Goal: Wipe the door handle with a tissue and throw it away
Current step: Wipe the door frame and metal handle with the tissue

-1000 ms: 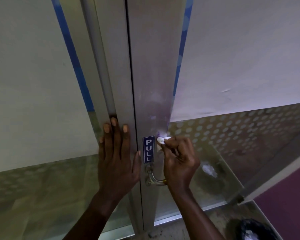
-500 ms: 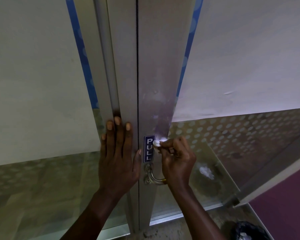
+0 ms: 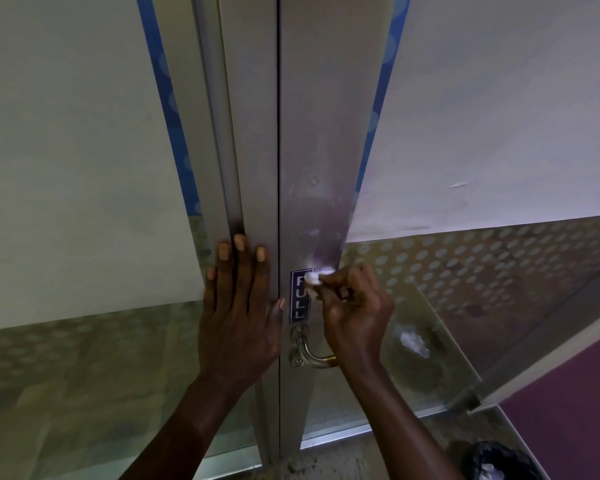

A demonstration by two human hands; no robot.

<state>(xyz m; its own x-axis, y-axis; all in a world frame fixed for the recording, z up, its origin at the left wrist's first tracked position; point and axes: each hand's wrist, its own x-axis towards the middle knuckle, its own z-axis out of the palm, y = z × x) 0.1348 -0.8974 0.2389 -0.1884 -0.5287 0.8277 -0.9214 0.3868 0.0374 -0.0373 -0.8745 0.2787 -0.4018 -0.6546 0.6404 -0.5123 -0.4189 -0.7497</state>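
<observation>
left hand [image 3: 238, 306]: flat on the left door stile [image 3: 248, 133], fingers spread, thumb at the seam. Unchanged over the last second; bracing.
right hand [image 3: 355, 313]: fingers curled tight, pinching a wadded white tissue [image 3: 315, 277] at the tips.
tissue: pressed to the right door stile [image 3: 312, 133], at the top right corner of the blue PULL sticker [image 3: 298, 296]; it has crept left onto the sticker in the last second.
door handle [image 3: 309, 351]: curved metal, below the sticker, partly under the right wrist. Tissue is above it, not on it.
status: judging wipe in progress, handle itself probably still to do.
bin [image 3: 499, 462]: black-lined, bottom right on the floor; likely disposal spot, not started.
</observation>
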